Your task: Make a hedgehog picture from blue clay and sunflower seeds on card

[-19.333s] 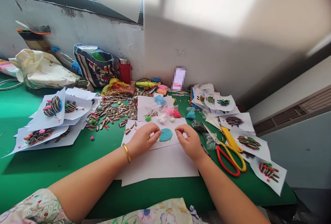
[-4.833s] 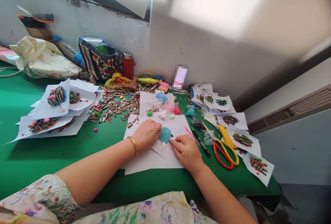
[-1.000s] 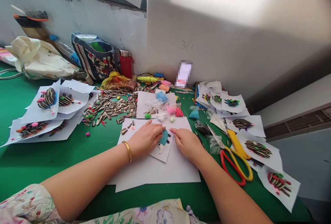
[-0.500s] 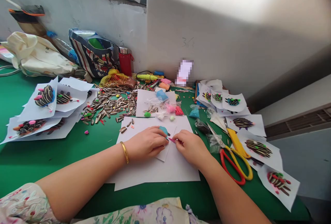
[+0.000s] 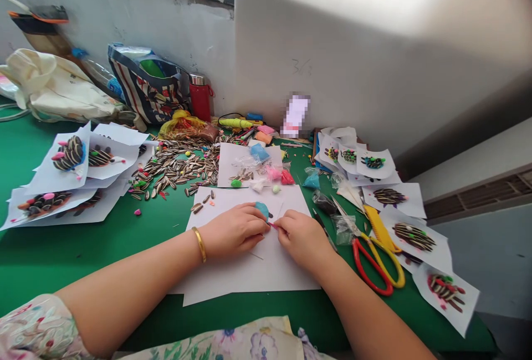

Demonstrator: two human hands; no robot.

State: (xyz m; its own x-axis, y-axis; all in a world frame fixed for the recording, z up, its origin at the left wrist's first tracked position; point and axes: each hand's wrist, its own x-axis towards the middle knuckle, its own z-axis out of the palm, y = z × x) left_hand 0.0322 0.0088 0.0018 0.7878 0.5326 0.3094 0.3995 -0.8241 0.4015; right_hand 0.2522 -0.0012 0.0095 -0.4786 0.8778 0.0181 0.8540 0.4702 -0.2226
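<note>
The blue piece [image 5: 262,210] is on the white paper [image 5: 249,279], peeking out past the left hand [image 5: 239,231]. The left hand is closer to it and hides part of it, so I can't tell which way it is longest. Those fingers are bent and low; I can't tell if they grip anything. The right hand [image 5: 305,238] is closed, pinching a thin pink stick [image 5: 273,225]. The stick runs almost sideways, its tip by the left fingertips and just below a little dark oval [image 5: 271,216] at the blue edge. The paper looks flat on the green table [image 5: 83,238]. Seeds [image 5: 183,169] are heaped past the left hand, scissors [image 5: 361,236] are near the right arm, and a pale wall [image 5: 353,72] stands behind.
</note>
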